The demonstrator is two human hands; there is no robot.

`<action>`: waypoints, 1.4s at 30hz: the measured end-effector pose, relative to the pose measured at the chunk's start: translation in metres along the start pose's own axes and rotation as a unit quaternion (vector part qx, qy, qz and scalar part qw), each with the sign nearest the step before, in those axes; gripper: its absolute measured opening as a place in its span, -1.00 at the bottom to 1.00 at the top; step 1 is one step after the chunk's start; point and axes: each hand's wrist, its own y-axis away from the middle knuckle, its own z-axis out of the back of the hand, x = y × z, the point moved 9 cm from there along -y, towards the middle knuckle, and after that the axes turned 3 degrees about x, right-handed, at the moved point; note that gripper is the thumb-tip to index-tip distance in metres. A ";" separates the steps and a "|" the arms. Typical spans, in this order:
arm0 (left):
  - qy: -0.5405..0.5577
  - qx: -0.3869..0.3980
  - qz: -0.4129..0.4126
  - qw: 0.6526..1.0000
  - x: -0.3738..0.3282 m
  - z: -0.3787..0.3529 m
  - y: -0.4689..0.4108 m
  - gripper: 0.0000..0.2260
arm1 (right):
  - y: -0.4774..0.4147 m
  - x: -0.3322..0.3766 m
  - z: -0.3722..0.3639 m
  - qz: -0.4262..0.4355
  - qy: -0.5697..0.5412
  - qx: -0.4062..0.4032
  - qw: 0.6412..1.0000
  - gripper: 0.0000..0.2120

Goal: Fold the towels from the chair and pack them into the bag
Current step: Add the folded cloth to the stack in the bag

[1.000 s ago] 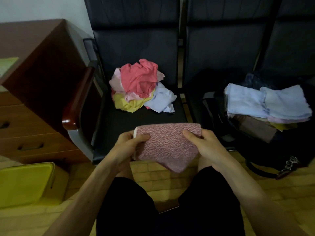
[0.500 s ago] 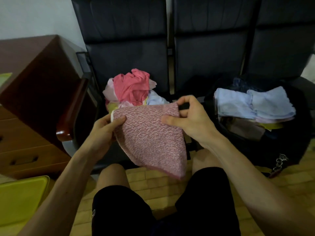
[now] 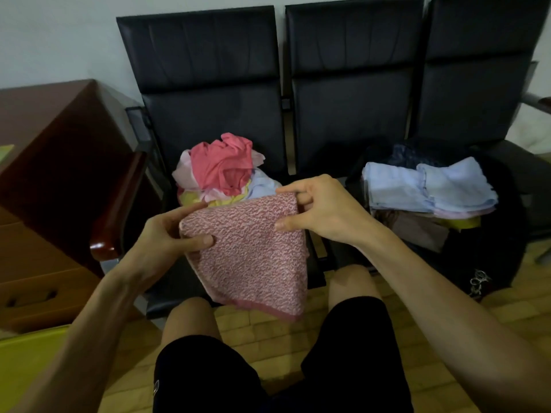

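Observation:
A pink textured towel (image 3: 253, 254) hangs folded in front of me, above my knees. My left hand (image 3: 167, 236) pinches its upper left corner and my right hand (image 3: 322, 210) pinches its upper right corner. Behind it, a heap of unfolded towels (image 3: 220, 171) in pink, yellow and pale blue lies on the left black chair seat (image 3: 167, 293). To the right, an open black bag (image 3: 489, 251) stands on the middle seat, with folded pale blue towels (image 3: 426, 186) stacked on top of its contents.
A dark wooden desk with drawers (image 3: 50, 204) stands at the left, close to the chair's wooden armrest (image 3: 119, 210). A yellow box (image 3: 26, 362) sits on the floor at the lower left. My knees and black shorts (image 3: 268, 368) are below the towel.
Both hands have lifted the pink towel off the seat edge so that it now hangs down. The view has tilted up, showing more of the chair backs.

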 end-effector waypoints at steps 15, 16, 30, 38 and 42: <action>-0.323 -0.029 -0.069 0.943 -0.015 -0.013 -0.002 -0.75 | -0.002 -0.042 0.000 -0.015 0.119 -0.021 0.993 -0.79; -0.331 -0.032 -0.071 0.940 -0.015 -0.013 -0.002 -0.66 | -0.001 -0.043 0.000 -0.015 0.125 -0.021 0.992 -0.79; -0.235 -0.027 -0.126 0.964 -0.039 -0.026 0.004 -0.71 | 0.009 -0.080 -0.007 -0.058 -0.032 0.035 0.997 -0.81; -0.047 -0.040 -0.172 0.983 -0.052 -0.044 0.008 -0.75 | 0.022 -0.094 -0.036 -0.091 -0.391 -0.026 0.916 -0.45; -0.064 -0.103 -0.188 0.975 -0.054 -0.037 0.004 -0.85 | 0.037 -0.099 -0.083 -0.113 -0.384 0.019 0.916 -0.62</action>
